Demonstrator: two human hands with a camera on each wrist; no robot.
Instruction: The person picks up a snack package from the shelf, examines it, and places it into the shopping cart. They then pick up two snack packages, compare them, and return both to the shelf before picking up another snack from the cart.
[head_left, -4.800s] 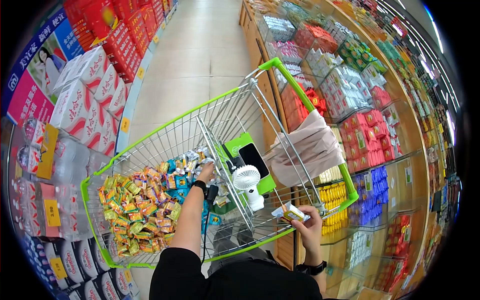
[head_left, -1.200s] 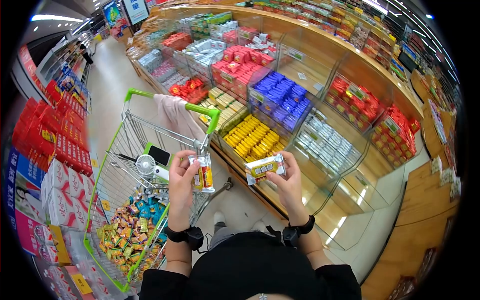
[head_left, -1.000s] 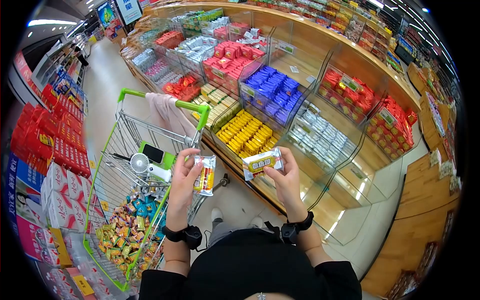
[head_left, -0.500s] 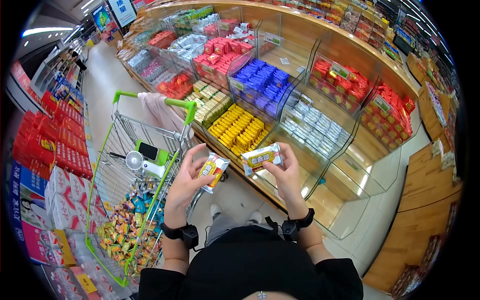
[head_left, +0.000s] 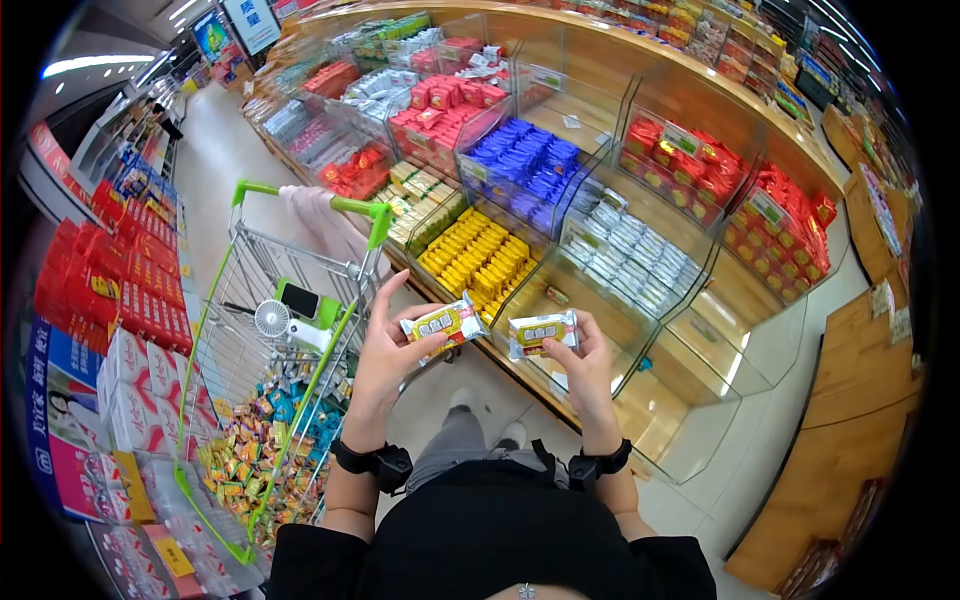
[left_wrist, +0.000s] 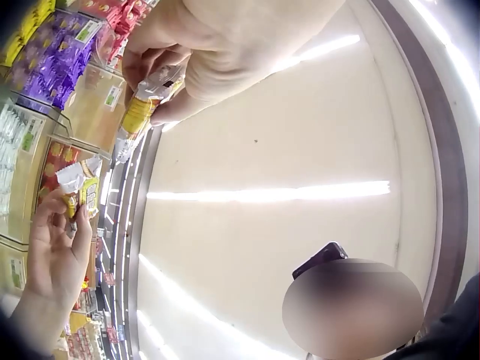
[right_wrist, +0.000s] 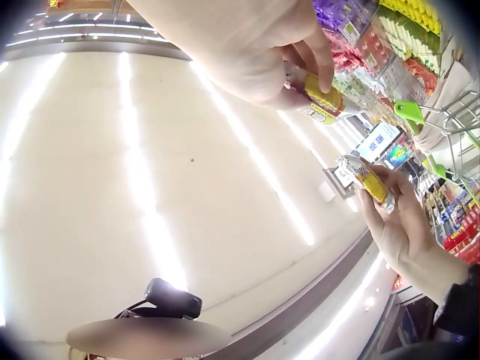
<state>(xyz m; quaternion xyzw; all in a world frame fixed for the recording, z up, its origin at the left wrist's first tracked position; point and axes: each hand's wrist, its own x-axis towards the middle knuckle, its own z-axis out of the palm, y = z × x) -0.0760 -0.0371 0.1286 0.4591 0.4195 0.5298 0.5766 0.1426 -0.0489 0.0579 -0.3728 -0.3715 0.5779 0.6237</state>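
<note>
Our black short-sleeved top [head_left: 480, 535], small silvery flower-shaped pendant [head_left: 526, 591], grey trousers [head_left: 447, 440], pale shoes [head_left: 513, 433], black wrist bands [head_left: 354, 460] with boxy black units [head_left: 395, 468], dark waist strap [head_left: 545, 455], dark head-worn device [right_wrist: 174, 298]

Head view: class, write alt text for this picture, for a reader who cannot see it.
In a shop, the left hand holds one yellow-and-white packet and the right hand another. A green-rimmed cart of wrapped items stands to the left; display bins of packets lie ahead.
</note>
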